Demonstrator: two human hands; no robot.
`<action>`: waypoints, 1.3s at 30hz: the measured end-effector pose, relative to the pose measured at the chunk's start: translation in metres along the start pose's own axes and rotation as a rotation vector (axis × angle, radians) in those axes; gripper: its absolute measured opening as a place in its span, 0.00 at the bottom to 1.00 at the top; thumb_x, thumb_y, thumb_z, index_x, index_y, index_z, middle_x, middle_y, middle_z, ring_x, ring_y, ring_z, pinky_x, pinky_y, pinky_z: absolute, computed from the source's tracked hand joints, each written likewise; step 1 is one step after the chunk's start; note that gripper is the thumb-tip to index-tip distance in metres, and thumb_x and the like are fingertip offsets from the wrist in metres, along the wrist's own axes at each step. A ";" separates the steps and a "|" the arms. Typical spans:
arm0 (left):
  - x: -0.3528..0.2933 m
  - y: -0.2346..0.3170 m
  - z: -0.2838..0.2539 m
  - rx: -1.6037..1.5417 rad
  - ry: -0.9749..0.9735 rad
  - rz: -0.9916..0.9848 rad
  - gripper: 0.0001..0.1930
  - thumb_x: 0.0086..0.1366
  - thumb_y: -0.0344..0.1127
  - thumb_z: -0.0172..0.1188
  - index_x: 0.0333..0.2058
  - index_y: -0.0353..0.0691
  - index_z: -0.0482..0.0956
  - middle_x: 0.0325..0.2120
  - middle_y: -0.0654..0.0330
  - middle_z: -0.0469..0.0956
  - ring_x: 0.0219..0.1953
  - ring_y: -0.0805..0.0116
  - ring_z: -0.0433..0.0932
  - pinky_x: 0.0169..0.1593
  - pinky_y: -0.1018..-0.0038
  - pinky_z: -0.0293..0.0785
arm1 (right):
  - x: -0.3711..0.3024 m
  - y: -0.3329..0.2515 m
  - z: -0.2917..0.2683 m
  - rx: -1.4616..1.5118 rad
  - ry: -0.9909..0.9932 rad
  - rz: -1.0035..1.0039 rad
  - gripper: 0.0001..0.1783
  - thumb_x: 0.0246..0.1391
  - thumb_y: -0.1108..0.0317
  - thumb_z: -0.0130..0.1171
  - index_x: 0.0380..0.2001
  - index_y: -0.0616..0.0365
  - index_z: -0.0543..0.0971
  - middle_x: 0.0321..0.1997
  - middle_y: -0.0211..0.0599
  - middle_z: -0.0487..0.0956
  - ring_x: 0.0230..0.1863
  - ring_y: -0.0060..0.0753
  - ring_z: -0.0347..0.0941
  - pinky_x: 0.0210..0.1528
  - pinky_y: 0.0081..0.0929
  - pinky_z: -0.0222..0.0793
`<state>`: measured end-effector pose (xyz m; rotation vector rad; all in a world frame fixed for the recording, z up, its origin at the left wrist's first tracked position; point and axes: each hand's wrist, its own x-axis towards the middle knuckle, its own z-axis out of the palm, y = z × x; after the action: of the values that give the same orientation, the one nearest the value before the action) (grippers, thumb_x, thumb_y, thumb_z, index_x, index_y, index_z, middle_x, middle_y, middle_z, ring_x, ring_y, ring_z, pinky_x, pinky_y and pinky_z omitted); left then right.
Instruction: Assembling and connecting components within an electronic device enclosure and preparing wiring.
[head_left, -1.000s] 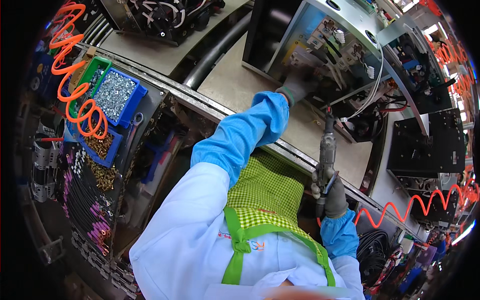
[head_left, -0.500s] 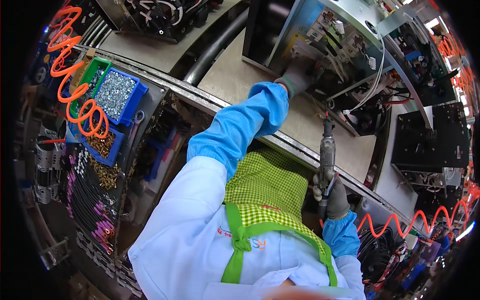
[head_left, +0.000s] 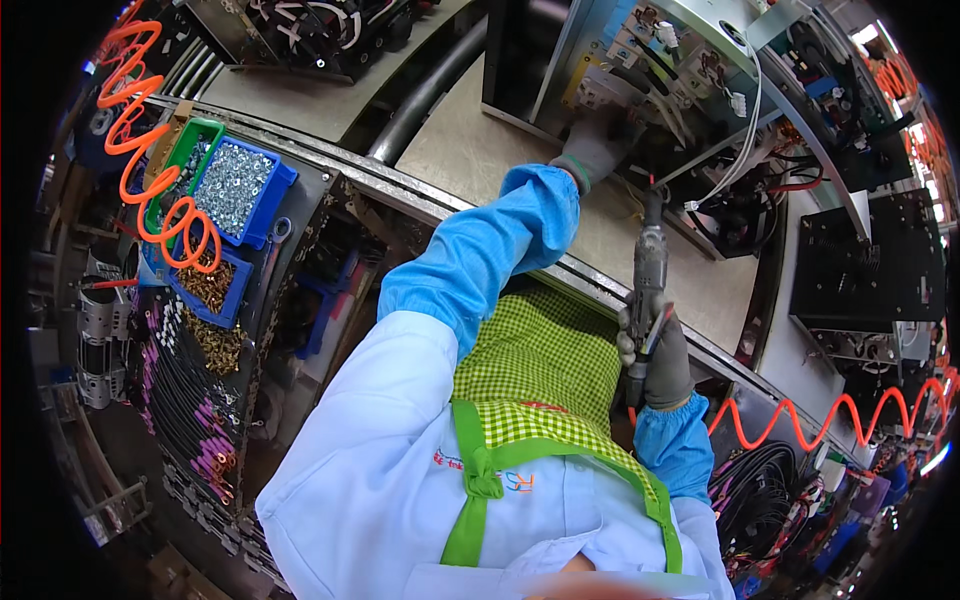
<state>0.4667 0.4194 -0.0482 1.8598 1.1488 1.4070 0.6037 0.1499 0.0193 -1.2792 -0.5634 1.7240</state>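
My right hand [head_left: 665,362], in a grey glove, is wrapped round a grey pneumatic screwdriver [head_left: 650,262]. The tool's tip points away from me, at the near edge of an open metal cabinet [head_left: 548,100]. My left hand [head_left: 597,152], also gloved, reaches inside that cabinet among wires and terminal parts. Its fingers are in shadow and largely hidden, so what they touch does not show. White cables [head_left: 742,150] with plugs hang over the cabinet's side.
To the left stand a blue bin of nuts [head_left: 234,190], a green bin [head_left: 190,150] and a smaller blue bin of brass-coloured screws [head_left: 208,285]. Orange coiled hoses [head_left: 140,130] hang there. Black cables [head_left: 185,410] lie below. At right is a black metal box [head_left: 868,255].
My right hand and the screwdriver have moved slightly away from me and to the left, nearer the cabinet. The left hand has shifted only a little inside it.
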 end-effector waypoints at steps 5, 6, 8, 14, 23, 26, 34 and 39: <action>0.002 -0.008 0.001 -0.093 -0.012 -0.082 0.18 0.52 0.33 0.65 0.44 0.39 0.77 0.40 0.51 0.80 0.44 0.55 0.80 0.49 0.67 0.76 | 0.015 -0.001 0.012 -0.023 -0.021 -0.033 0.26 0.66 0.43 0.41 0.45 0.57 0.70 0.31 0.34 0.74 0.22 0.22 0.68 0.19 0.17 0.62; 0.005 -0.007 0.000 -0.043 -0.005 -0.025 0.12 0.58 0.37 0.60 0.39 0.38 0.79 0.37 0.48 0.80 0.42 0.50 0.79 0.45 0.62 0.75 | 0.015 -0.002 0.012 -0.028 -0.024 -0.029 0.26 0.66 0.43 0.41 0.45 0.57 0.70 0.31 0.34 0.74 0.22 0.22 0.68 0.19 0.17 0.62; 0.008 -0.006 0.000 0.011 0.008 0.028 0.13 0.63 0.42 0.55 0.34 0.38 0.80 0.33 0.45 0.79 0.39 0.44 0.78 0.42 0.57 0.75 | 0.017 -0.001 0.014 0.021 -0.020 -0.042 0.27 0.66 0.42 0.42 0.45 0.58 0.69 0.31 0.34 0.74 0.22 0.22 0.68 0.19 0.17 0.62; 0.004 0.004 0.003 -0.009 0.025 -0.155 0.16 0.56 0.41 0.65 0.39 0.37 0.78 0.36 0.48 0.79 0.41 0.50 0.79 0.45 0.63 0.74 | 0.023 -0.003 0.019 0.045 0.002 -0.039 0.26 0.65 0.42 0.44 0.45 0.57 0.70 0.30 0.33 0.73 0.20 0.21 0.67 0.17 0.16 0.61; -0.008 0.006 0.011 -0.039 0.211 -0.048 0.13 0.59 0.40 0.61 0.36 0.36 0.78 0.32 0.45 0.78 0.38 0.43 0.77 0.44 0.57 0.73 | 0.033 -0.002 0.017 0.082 -0.032 -0.028 0.26 0.66 0.43 0.43 0.45 0.58 0.70 0.30 0.33 0.73 0.20 0.22 0.67 0.18 0.18 0.61; -0.009 0.007 0.014 0.032 0.141 -0.046 0.16 0.56 0.39 0.64 0.41 0.37 0.76 0.35 0.46 0.77 0.41 0.43 0.76 0.45 0.56 0.73 | 0.034 -0.001 0.018 0.114 -0.051 -0.029 0.27 0.66 0.43 0.42 0.46 0.58 0.69 0.30 0.33 0.73 0.21 0.23 0.67 0.18 0.18 0.61; -0.013 0.006 0.022 0.145 0.113 -0.008 0.27 0.49 0.35 0.64 0.49 0.42 0.68 0.44 0.43 0.72 0.45 0.40 0.73 0.45 0.53 0.73 | 0.029 0.000 0.042 0.321 -0.083 -0.008 0.31 0.64 0.40 0.46 0.49 0.61 0.68 0.32 0.36 0.72 0.22 0.20 0.66 0.18 0.16 0.63; -0.015 0.011 0.023 0.158 0.140 0.050 0.27 0.49 0.35 0.63 0.50 0.42 0.65 0.42 0.44 0.71 0.43 0.39 0.73 0.43 0.51 0.73 | 0.023 -0.008 0.055 0.611 -0.214 0.091 0.28 0.67 0.44 0.41 0.50 0.61 0.67 0.35 0.39 0.71 0.25 0.22 0.65 0.20 0.16 0.64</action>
<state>0.4904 0.4026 -0.0533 1.9343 1.3243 1.5339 0.5549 0.1814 0.0340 -0.7008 -0.0722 1.9201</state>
